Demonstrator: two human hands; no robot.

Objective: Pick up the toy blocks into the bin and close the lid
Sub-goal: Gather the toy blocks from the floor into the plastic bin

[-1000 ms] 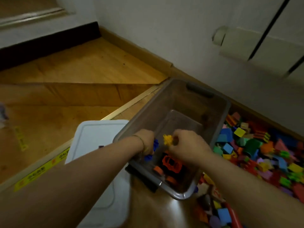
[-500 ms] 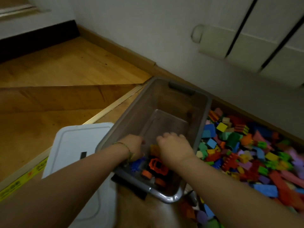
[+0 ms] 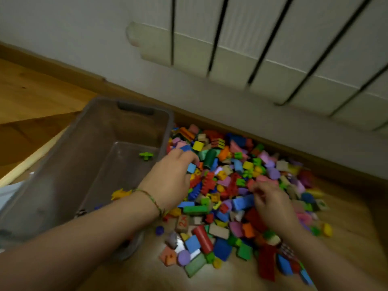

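Blocks [image 3: 231, 185] lie in a heap on the wood floor [image 3: 31, 91], between the bin [image 3: 84, 154] and the baseboard [image 3: 273, 131], just right of the bin's right wall. The heap is mixed: cubes, cylinders, toothed bricks, flat tiles, in red, blue, green, yellow, pink and purple. A red cylinder [image 3: 202, 238] lies near its front edge.

The bin is grey, see-through and open, with its dark handle at the far end. It holds little: a green piece [image 3: 146, 155] on the bottom near the far right corner and a yellow piece [image 3: 120, 194] nearer, beside the left wrist. A white strip of the lid [image 3: 9, 191] shows at the picture's left edge, beyond the bin.

The left hand [image 3: 170, 179] reaches across the bin's near right corner onto the heap, palm down, fingers curled into the blocks. A blue cube [image 3: 191, 168] sits at its fingertips, but I cannot tell whether it is held. A thin bracelet [image 3: 151, 198] circles that wrist.

The right hand [image 3: 273, 206] rests on the middle of the heap, fingers bent down among the blocks. It is blurred, so I cannot tell its grip.

A white radiator [image 3: 273, 49] hangs on the wall above.
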